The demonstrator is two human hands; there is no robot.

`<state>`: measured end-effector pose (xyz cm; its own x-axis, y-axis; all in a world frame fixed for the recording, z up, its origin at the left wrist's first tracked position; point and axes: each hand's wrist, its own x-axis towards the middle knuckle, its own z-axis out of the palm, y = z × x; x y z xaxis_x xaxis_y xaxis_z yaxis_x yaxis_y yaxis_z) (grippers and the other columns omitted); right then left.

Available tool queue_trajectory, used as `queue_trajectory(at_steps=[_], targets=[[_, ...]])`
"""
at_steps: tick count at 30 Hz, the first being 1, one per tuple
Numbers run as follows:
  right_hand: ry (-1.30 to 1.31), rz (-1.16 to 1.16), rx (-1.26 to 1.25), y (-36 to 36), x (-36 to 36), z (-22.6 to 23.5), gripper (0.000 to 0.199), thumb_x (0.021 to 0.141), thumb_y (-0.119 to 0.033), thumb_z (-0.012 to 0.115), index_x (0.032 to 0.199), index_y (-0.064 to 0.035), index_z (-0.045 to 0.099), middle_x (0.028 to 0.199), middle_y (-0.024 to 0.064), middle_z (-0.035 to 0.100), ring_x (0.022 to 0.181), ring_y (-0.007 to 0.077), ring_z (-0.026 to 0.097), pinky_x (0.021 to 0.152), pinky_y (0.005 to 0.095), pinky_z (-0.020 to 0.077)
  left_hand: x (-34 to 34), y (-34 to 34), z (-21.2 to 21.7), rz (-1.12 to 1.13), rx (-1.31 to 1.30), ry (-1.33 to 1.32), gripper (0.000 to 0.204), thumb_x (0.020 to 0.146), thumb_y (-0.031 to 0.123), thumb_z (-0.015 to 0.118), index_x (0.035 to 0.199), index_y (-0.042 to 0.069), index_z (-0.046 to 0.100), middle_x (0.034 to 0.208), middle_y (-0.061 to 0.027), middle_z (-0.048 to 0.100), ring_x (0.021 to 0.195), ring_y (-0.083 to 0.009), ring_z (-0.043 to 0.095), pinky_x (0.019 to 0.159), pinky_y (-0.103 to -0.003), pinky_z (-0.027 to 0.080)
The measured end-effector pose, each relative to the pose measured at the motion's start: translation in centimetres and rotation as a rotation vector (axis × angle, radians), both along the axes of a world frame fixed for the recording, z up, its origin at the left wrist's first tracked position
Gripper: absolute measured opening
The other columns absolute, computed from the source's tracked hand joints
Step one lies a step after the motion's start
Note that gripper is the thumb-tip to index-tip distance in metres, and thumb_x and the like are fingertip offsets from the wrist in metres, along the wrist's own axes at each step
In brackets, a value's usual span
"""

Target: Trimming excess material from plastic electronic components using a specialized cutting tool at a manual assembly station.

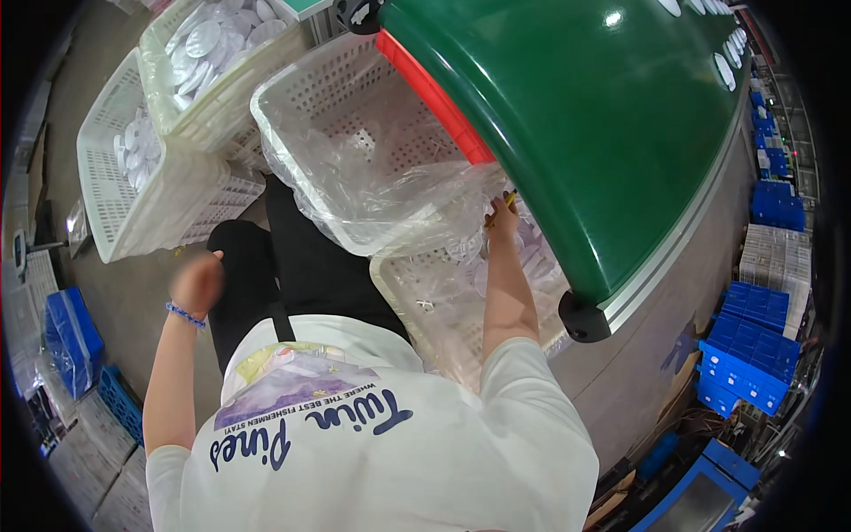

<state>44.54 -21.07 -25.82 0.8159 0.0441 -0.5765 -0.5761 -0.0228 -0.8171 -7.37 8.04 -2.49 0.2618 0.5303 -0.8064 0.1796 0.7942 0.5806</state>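
My right hand (503, 222) is closed around a slim yellow-handled tool (509, 199) whose exact kind I cannot make out. It reaches over a white basket (403, 306) holding white plastic pieces (536, 253), beside the edge of a green conveyor belt (567, 115). Clear plastic film (372, 199) lies near that hand, draped over another white perforated basket (266, 102). My left hand (197, 284) hangs beside my knee, apart from the baskets. It is smeared, so its fingers cannot be read.
Two white baskets, one upper (151, 102) and one lower (102, 208), hold white pieces at the far left. A red strip (434, 97) runs along the belt's end, with black rounded corners. White discs (724, 71) lie on the belt. Blue crates (749, 359) are stacked at right.
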Motion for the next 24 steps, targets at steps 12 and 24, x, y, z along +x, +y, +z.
queue_trajectory(at_steps=[12,24], targets=[[-0.195,0.467,0.187,-5.4,-22.0,23.9,0.044,0.082,-0.001,0.058,0.124,-0.0008,0.045,0.095,0.004,0.054,0.072,0.0108,0.051,0.064,0.0237,0.0407,11.4,-5.6,4.4,-0.505,-0.031,-0.478,0.028,0.083,0.0,0.043,0.107,-0.004,0.058,0.071,-0.0041,0.052,0.06,-0.0085,0.042,0.054,-0.019,0.034],[0.001,0.966,0.401,5.0,-30.3,28.3,0.047,0.081,-0.003,0.06,0.126,-0.0018,0.044,0.113,0.0123,0.056,0.094,0.0138,0.055,0.078,0.0251,0.0434,7.9,-8.0,4.9,-0.648,0.383,-0.244,0.032,0.089,0.016,0.057,0.116,0.0,0.051,0.091,-0.0017,0.059,0.084,-0.007,0.053,0.077,-0.022,0.044]])
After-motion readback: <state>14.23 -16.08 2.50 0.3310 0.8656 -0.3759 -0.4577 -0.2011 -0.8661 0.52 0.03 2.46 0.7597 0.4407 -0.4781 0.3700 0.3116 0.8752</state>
